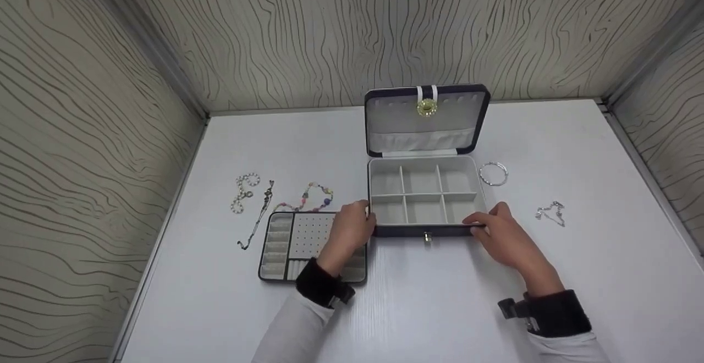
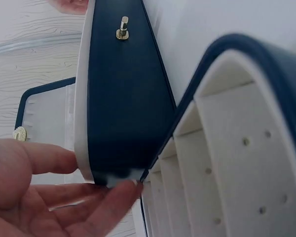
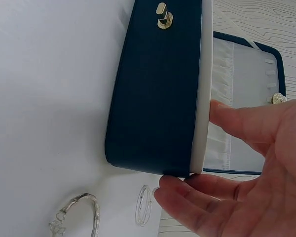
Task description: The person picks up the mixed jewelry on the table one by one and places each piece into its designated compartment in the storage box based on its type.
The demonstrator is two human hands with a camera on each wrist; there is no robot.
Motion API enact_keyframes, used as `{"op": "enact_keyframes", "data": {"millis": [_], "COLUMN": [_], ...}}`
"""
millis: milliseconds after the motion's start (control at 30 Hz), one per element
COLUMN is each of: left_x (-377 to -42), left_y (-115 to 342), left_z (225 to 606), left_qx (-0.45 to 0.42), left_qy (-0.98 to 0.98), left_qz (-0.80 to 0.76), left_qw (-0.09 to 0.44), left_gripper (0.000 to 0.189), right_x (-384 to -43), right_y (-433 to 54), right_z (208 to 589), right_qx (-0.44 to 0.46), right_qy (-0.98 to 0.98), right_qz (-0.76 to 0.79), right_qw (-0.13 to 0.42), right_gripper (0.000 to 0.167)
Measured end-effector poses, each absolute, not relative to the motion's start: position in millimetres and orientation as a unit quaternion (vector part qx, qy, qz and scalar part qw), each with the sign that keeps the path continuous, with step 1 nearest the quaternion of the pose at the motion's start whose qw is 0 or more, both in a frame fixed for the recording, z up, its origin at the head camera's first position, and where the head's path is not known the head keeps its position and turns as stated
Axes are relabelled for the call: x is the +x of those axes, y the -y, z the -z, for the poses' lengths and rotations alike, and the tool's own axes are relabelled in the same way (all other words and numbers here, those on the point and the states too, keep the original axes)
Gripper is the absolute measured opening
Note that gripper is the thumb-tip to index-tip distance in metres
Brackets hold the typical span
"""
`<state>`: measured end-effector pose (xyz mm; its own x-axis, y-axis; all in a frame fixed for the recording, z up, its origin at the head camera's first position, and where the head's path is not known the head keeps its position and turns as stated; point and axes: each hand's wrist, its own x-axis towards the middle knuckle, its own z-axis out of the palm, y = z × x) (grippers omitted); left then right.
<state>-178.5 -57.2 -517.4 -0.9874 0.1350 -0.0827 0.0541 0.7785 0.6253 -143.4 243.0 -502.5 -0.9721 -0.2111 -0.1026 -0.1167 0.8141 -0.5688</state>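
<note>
A dark blue jewelry box [image 1: 399,231] stands with its lid [image 1: 385,121] raised, showing a pale interior split into several compartments. My left hand [image 1: 351,225] grips its left front corner, the thumb by the white rim and the other fingers at the side. At the right front corner, my right hand [image 1: 503,236] holds the box, thumb on the rim and fingers against the outer side, as the right wrist view shows. Beneath my left forearm lies a jewelry tray [image 1: 313,231] with slots and a perforated panel, partly hidden by that hand.
A white beaded bracelet [image 1: 237,208], a dark chain [image 1: 258,220] and a colorful beaded strand [image 1: 327,202] lie left of the box. To its right are a silver bangle [image 1: 493,185] and a silver chain bracelet [image 1: 556,205]. Wood-patterned walls [image 1: 308,38] border the white table.
</note>
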Motion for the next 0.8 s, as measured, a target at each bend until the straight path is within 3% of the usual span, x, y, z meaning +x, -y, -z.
{"op": "enact_keyframes", "data": {"millis": [133, 567, 800], "left_x": [-176.4, -185.1, -186.0], "left_y": [55.9, 61.9, 63.8], "left_z": [517.8, 523.2, 522.8], "left_qx": [0.042, 0.051, 0.074], "left_qy": [-0.949, -0.918, -0.928], "left_qz": [-0.31, -0.382, -0.358], "left_qw": [0.046, 0.093, 0.077], "left_gripper": [0.027, 0.044, 0.028], "right_x": [-143.3, -144.3, -142.4], "right_y": [-242.1, -239.9, -240.2], "right_z": [502.4, 503.1, 505.8], "right_qx": [-0.08, -0.064, -0.068], "right_qy": [-0.947, -0.944, -0.947], "right_qz": [0.299, 0.314, 0.307], "right_qw": [0.085, 0.082, 0.069], "right_gripper": [0.024, 0.019, 0.018]}}
